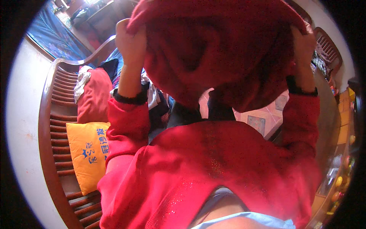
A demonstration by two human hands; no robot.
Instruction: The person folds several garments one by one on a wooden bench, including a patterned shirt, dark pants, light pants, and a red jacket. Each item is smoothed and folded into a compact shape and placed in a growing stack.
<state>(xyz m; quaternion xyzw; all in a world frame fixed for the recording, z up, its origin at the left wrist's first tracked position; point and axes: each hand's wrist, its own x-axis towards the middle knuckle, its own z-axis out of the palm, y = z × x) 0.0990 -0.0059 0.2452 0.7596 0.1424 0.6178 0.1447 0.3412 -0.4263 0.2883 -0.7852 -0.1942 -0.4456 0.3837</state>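
Note:
A dark red knitted garment (223, 54) hangs stretched between my two hands, up in front of me at the top of the view. My left hand (131, 37) grips its left edge, and my right hand (304, 38) grips the right edge. Loose folds sag in the middle, down toward my knees. The garment's upper part runs out of the picture, so its full shape cannot be told. Both my forearms are raised, in red sleeves with black cuffs.
I sit on a slatted wooden bench (64, 143). To my left are a yellow cushion (85, 160) bearing writing, a red cushion (95, 97) with a white cloth (83, 81), and piled clothes (160, 106). Pink patterned tiles (257, 120) cover the floor. A cabinet-like wooden surface (343, 131) curves along the right.

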